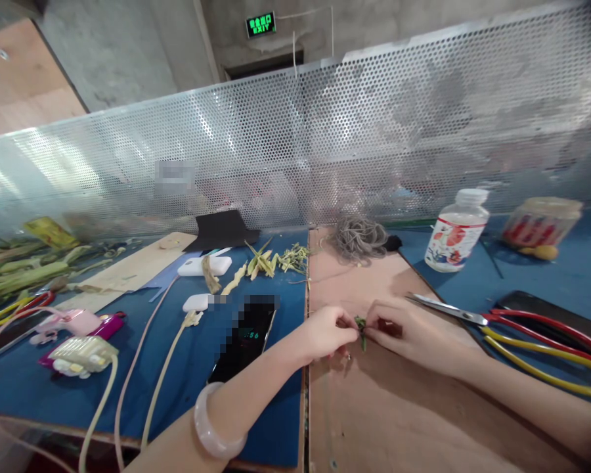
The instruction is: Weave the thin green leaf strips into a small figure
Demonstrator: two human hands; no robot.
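Both hands meet over the brown board, pinching a small dark-green leafy piece between their fingertips. My left hand comes in from the left, thumb and forefinger closed on the piece, with a pale bangle on its wrist. From the other side my right hand grips it, fingers curled. Exactly what the piece is made into is too small to tell. Scissors with one red and one yellow handle lie right of my right hand. A bundle of grey cord rests beyond the hands.
A phone lies left of my hands, near a white power bank and cables. Folded yellow-green husk pieces sit behind it. A white-capped bottle and a jar stand right. Perforated metal panels wall off the back.
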